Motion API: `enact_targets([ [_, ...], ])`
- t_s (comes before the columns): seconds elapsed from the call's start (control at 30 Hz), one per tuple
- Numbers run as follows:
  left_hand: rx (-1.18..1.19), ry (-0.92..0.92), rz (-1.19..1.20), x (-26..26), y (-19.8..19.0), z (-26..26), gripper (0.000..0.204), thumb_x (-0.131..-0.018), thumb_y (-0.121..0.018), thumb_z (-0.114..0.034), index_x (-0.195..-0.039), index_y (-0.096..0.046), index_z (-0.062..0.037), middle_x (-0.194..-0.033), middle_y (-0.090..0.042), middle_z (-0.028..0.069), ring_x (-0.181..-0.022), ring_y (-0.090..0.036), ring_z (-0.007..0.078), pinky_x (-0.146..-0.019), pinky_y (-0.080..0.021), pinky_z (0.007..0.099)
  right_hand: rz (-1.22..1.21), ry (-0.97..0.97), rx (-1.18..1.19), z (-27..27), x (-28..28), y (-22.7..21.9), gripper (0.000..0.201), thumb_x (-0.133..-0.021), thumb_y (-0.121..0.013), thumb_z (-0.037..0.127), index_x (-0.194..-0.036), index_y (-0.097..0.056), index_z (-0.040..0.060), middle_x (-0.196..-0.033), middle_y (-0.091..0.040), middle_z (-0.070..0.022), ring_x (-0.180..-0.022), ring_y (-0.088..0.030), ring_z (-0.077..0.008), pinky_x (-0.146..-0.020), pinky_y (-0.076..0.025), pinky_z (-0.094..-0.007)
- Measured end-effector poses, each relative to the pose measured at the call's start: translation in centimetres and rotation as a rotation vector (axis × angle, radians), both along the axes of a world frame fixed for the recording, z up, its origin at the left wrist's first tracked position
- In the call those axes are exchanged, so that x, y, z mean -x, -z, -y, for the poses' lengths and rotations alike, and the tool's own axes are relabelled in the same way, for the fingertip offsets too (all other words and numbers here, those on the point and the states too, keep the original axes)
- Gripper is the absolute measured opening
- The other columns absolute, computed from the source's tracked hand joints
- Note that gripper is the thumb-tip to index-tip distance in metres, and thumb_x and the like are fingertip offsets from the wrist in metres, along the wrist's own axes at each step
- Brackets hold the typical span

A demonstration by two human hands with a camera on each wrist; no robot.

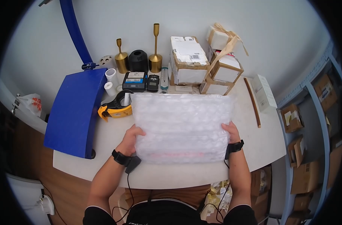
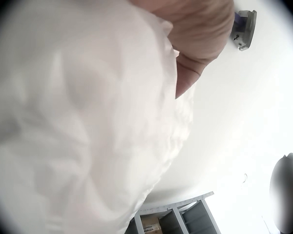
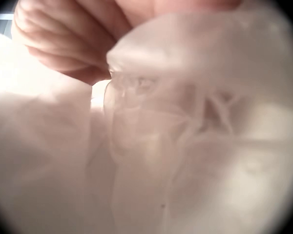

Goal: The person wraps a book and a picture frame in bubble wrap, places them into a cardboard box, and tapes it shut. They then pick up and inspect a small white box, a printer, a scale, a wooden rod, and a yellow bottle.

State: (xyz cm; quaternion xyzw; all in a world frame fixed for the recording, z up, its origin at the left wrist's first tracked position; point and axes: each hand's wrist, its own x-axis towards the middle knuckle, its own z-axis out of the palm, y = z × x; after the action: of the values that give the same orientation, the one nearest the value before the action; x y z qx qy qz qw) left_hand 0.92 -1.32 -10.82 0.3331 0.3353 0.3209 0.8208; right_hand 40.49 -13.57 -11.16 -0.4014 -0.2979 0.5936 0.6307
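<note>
A wide parcel in clear bubble wrap (image 1: 182, 125) is held up over the front of the table, with a faint pinkish-red band near its lower edge. My left hand (image 1: 131, 138) grips its left side, thumb on the near face and the other fingers behind. On the opposite side my right hand (image 1: 232, 133) holds the edge in the same way. Pale wrap (image 2: 88, 126) fills much of the left wrist view, with part of the left hand (image 2: 198, 29) at its edge. In the right wrist view, curled fingers (image 3: 71, 41) lie against creased plastic film (image 3: 151, 146).
Behind the parcel stand taped cardboard boxes (image 1: 189, 71), brass candlesticks (image 1: 155, 62) and a black scale (image 1: 135, 83). A yellow-and-black tape dispenser (image 1: 116, 108) lies at left beside a blue panel (image 1: 75, 112). At right are a wooden rod (image 1: 252, 102), a white box (image 1: 264, 93) and shelving (image 1: 321, 105).
</note>
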Motion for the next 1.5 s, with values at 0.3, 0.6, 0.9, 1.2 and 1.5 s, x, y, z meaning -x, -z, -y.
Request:
enact_targets([
  [0.3,-0.046,0.018,-0.005,-0.6,-0.9,-0.2,0.057,-0.101,-0.059,-0.04,-0.136,-0.051,0.0041,-0.13,-0.064,0.0141,-0.116,-0.064,0.0226,-0.099,-0.052,0.0368,-0.03,-0.175,-0.01,0.6,-2.2,2.0,0.074,-0.082,-0.077,0.012,-0.146,-0.043,-0.0035,-0.134,-0.061,-0.0154,-0.122,-0.061,-0.0279,-0.104,-0.048,-0.0389],
  [0.6,-0.061,0.014,-0.03,-0.7,-0.5,-0.3,0.048,-0.101,-0.06,-0.035,-0.131,-0.056,0.0028,-0.12,-0.068,0.0127,-0.105,-0.069,0.021,-0.094,-0.055,0.0358,0.229,-0.13,0.165,1.1,0.5,-1.8,0.069,-0.078,-0.079,0.008,-0.14,-0.051,-0.0038,-0.134,-0.061,-0.0145,-0.123,-0.059,-0.0261,-0.105,-0.045,-0.0371],
  [0.9,-0.082,-0.006,0.044,-0.8,-0.6,-0.3,0.044,-0.104,-0.052,-0.036,-0.126,-0.06,0.0014,-0.117,-0.07,0.0102,-0.111,-0.066,0.0181,-0.098,-0.05,0.0313,0.166,0.01,0.024,3.1,-1.6,-1.9,0.069,-0.079,-0.074,0.003,-0.142,-0.048,-0.0049,-0.132,-0.062,-0.0173,-0.12,-0.061,-0.0304,-0.103,-0.049,-0.0402],
  [1.2,-0.14,0.056,0.195,-0.3,0.8,-0.9,0.04,-0.102,-0.049,-0.031,-0.123,-0.06,0.0005,-0.115,-0.07,0.013,-0.102,-0.065,0.0177,-0.094,-0.05,0.0321,-0.277,0.198,-0.392,8.2,-3.9,-1.3,0.064,-0.096,-0.053,0.033,-0.148,-0.041,-0.0023,-0.143,-0.053,-0.0216,-0.126,-0.056,-0.0372,-0.108,-0.045,-0.0467],
  [1.5,-0.183,0.079,0.152,-0.4,1.0,-0.9,0.04,-0.102,-0.048,-0.032,-0.121,-0.059,0.0006,-0.113,-0.069,0.0146,-0.102,-0.065,0.0202,-0.093,-0.051,0.0332,-0.164,0.796,-0.395,13.0,-13.2,-3.4,0.057,-0.107,-0.037,0.035,-0.149,-0.039,-0.0029,-0.151,-0.047,-0.0165,-0.134,-0.049,-0.0327,-0.114,-0.039,-0.046],
])
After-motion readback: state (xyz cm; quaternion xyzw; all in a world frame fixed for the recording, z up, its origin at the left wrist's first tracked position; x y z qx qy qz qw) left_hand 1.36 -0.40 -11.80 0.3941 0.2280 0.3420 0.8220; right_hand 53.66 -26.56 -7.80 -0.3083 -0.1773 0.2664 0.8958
